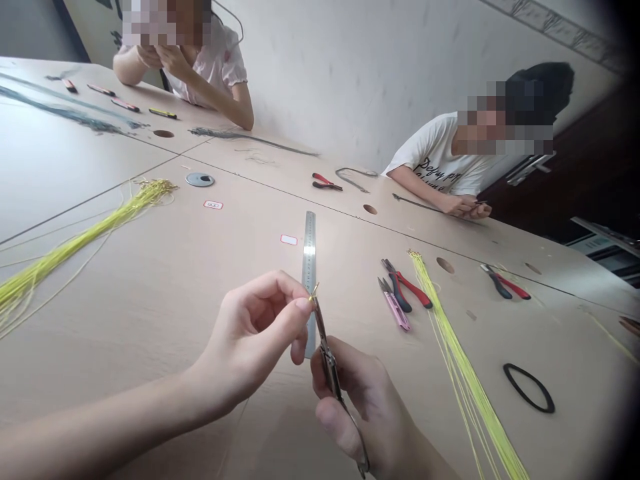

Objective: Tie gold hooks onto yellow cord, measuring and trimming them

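My left hand (260, 327) is closed in a pinch, thumb and forefinger gripping the tip of a thin yellow wire (313, 293). My right hand (360, 400) is wrapped round the handles of a slim metal cutting tool (325, 347), whose jaws meet the wire end just beside my left fingertips. Both hands hover above the tan table (150, 293), in front of a steel ruler (309, 267) lying lengthwise.
A bundle of yellow wires (465, 373) lies to the right, another bundle (75, 247) to the left. Red-handled pliers (407, 287), a pink cutter (396, 310), more pliers (505, 283) and a black rubber ring (529, 388) are on the table. Two other people sit across it.
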Demonstrator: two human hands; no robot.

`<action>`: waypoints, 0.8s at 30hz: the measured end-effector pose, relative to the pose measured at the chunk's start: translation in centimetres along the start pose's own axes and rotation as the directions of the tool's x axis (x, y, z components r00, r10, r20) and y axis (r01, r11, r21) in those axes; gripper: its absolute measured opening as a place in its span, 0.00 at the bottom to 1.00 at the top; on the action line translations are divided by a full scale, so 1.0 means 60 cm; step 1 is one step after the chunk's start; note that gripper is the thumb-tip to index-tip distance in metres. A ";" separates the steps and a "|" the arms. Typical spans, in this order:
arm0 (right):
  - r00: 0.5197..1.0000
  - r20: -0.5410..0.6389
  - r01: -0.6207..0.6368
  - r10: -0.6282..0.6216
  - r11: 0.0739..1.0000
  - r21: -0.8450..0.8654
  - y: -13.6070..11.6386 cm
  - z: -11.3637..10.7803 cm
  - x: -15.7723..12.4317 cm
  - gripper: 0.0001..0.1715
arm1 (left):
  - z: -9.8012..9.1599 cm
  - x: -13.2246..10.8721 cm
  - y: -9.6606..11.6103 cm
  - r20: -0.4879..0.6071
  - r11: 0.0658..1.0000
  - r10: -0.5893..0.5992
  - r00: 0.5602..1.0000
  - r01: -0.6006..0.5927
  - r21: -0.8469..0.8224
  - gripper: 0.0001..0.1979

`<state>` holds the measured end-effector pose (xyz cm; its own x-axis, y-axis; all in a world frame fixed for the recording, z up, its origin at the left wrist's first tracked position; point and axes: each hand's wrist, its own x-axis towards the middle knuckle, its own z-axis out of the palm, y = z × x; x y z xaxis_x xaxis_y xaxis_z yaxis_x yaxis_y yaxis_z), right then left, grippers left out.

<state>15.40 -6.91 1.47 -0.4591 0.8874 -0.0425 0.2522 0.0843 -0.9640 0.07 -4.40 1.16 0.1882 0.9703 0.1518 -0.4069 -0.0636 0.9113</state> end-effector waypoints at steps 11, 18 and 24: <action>0.996 -0.036 0.080 -0.080 0.997 -0.015 0.002 0.003 -0.002 0.16 | -0.001 0.001 0.001 0.033 0.998 0.007 0.999 -0.005 -0.055 0.08; 0.998 -0.028 0.053 -0.053 0.999 -0.006 0.005 0.002 -0.002 0.15 | 0.001 0.000 0.001 0.044 0.999 -0.003 0.999 0.005 -0.045 0.08; 0.998 -0.038 0.046 -0.046 0.999 0.004 0.008 0.004 -0.003 0.16 | 0.000 0.002 0.001 0.045 0.998 -0.001 0.999 0.003 -0.058 0.08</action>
<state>15.39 -7.13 0.98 -0.4370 0.8994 0.0117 0.2279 0.1233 -0.9658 0.05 -4.31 1.24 0.2287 0.9588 0.1684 -0.4570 -0.0470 0.8882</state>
